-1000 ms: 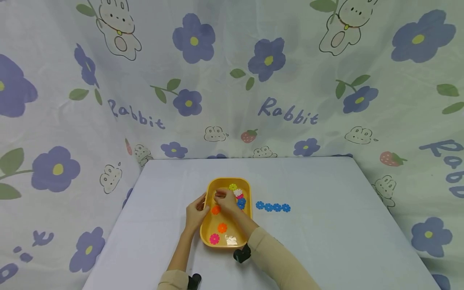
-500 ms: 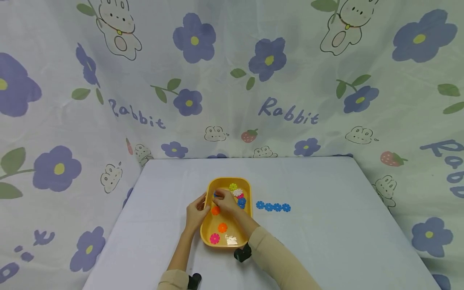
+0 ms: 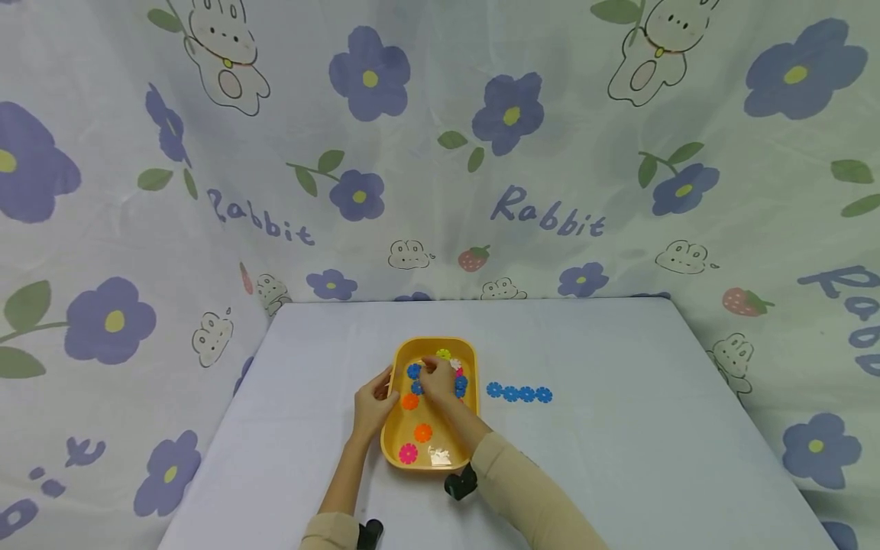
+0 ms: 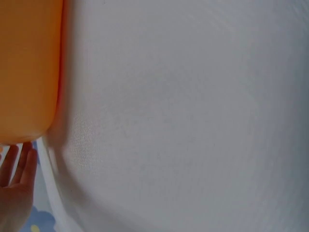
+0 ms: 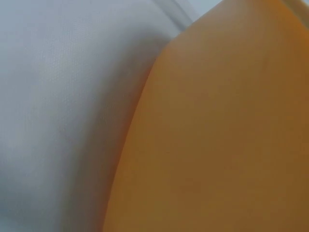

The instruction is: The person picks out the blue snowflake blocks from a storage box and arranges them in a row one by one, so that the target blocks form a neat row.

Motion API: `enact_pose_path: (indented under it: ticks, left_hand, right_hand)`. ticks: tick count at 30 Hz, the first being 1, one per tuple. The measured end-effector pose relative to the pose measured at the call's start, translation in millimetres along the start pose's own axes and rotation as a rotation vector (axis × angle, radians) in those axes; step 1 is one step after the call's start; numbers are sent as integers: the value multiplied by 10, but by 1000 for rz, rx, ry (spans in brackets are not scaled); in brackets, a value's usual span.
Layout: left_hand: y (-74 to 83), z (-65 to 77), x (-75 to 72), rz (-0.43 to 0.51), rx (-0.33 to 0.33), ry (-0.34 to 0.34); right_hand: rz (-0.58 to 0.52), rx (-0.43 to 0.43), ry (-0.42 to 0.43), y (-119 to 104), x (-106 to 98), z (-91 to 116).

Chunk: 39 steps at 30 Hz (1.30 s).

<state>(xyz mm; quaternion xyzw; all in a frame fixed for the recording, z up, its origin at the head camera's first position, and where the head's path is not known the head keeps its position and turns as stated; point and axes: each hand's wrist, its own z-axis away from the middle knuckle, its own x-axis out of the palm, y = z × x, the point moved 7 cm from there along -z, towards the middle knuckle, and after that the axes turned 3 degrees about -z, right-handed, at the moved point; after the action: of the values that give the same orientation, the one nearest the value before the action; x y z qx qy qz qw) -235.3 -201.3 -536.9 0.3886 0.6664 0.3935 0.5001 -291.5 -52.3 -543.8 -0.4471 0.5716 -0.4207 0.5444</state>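
In the head view, my left hand (image 3: 371,405) holds the left side of a yellow tray (image 3: 388,447), thumb at the rim. The left wrist view shows its fingers (image 4: 21,164) against the tray's outer wall. My right hand (image 3: 438,380) reaches inside the tray with bent fingers; I cannot tell whether they hold a piece. Just left of its fingertips lie a blue flower-shaped disc (image 3: 414,371) and another blue disc (image 3: 417,388), partly covered. To its right are more blue discs (image 3: 461,384), a white disc (image 3: 456,365) and a partly hidden pink one.
Orange discs (image 3: 422,433), a pink disc (image 3: 409,454) and a yellow-green disc (image 3: 443,354) also lie in the tray. Right of it, several blue discs (image 3: 519,393) form a row on the white table (image 3: 619,458). A patterned cloth (image 3: 440,114) hangs behind.
My right hand has shifted slightly right inside the tray, uncovering two blue discs at its left. My left hand stays at the tray's side, and the row of blue discs is unchanged.
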Motion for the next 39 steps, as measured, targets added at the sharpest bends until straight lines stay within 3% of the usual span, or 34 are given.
enact_pose_path:
  ticks: [7,11,19,26,35,39]
  left_hand:
    - [27,7,1,21,38,-1]
    - [10,7,5,22,16,1]
    - [0,2,1,2,-4,17]
    - [61,12,-7,4,-15,-9]
    - [7,1,-3,13,-16,17]
    - [8,2,3,2,-4,11]
  right_hand:
    - [-71,-45,-284,36,238,18]
    - [-99,-23,-358,-4,297,84]
    - [-83,-5,-306,-12,293,99]
    - [-139,28,-291,12,294,91]
    - [29,-51,-302,-35,288,105]
    - [-80,-21,-302,-18,261,89]
